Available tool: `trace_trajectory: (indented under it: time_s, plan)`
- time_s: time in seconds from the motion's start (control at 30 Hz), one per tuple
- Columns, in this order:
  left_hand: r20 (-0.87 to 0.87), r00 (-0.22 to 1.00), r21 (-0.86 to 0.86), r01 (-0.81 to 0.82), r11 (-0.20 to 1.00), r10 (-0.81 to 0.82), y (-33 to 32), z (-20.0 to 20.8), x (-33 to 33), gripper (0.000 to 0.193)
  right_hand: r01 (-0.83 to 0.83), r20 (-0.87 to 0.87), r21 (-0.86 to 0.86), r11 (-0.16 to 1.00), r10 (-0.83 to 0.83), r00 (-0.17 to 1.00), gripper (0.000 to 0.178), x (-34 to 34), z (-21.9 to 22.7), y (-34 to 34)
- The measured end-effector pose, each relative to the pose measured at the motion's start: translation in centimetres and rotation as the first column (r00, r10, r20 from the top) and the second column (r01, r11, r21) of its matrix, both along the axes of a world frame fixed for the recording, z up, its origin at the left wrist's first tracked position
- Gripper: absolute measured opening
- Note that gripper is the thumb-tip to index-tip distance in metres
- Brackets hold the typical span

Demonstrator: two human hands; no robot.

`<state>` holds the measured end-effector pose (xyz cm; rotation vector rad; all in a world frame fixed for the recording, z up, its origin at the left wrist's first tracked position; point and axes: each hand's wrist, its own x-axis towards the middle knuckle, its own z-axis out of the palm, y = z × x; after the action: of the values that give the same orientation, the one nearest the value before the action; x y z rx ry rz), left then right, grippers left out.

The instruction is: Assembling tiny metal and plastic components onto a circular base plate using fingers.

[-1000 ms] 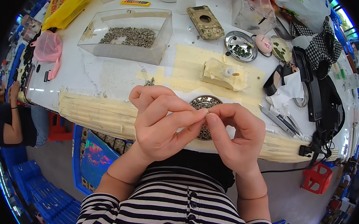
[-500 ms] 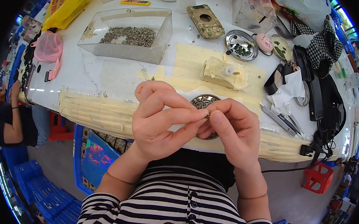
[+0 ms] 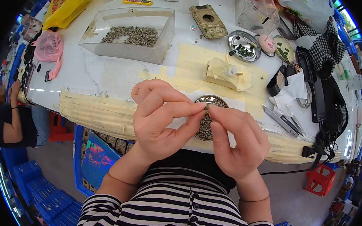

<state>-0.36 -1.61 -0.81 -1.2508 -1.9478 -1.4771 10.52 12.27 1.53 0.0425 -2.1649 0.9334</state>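
Observation:
My left hand [image 3: 160,118] pinches a small tan-grey piece [image 3: 207,108] between thumb and forefinger, its other fingers curled. My right hand [image 3: 239,139] meets it from the other side: the forefinger tip touches the piece, while the thumb stands apart lower down. Both hands are above a round metal dish [image 3: 224,102] near the table's front edge. Many small mottled grey-tan parts [image 3: 205,129] fill the dish. Just beyond stands a tape-wrapped block [image 3: 220,76] with a small white nozzle-like piece on top. The held piece is too small to name more exactly.
A clear bin [image 3: 126,51] of similar parts stands at the back left. Behind are a camouflage model tank hull [image 3: 208,21] and a metal dish of dark green bits [image 3: 244,46]. Tweezers [image 3: 282,121] lie at right by black straps. Another person [image 3: 12,123] sits far left.
My right thumb has drawn down and away from its forefinger, and that hand has shifted slightly right. More of the dish and its parts now shows between the hands.

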Motion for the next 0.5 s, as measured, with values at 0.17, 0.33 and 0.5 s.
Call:
trace_trajectory:
  time_s: [0.17, 0.33, 0.5]
  plan:
    - [0.015, 1.0, 0.022, 0.016, 1.0, -0.016, 0.09, -0.18, -0.1, 0.029, -0.014, -0.007, -0.018, 1.0, 0.014, 1.0, 0.028, -0.13, -0.01, -0.39]
    - [0.047, 0.996, 0.031, 0.071, 0.997, -0.073, -0.01, 0.11, -0.09, 0.029, -0.103, 0.13, -0.532, 0.841, 0.202, 0.971, 0.022, 0.33, -0.48, -0.12]
    - [0.042, 0.996, 0.003, 0.078, 0.997, -0.078, -0.19, 0.23, 0.13, 0.025, -0.141, 0.101, -0.755, 0.64, 0.326, 0.94, 0.022, 0.67, -0.29, -0.08]
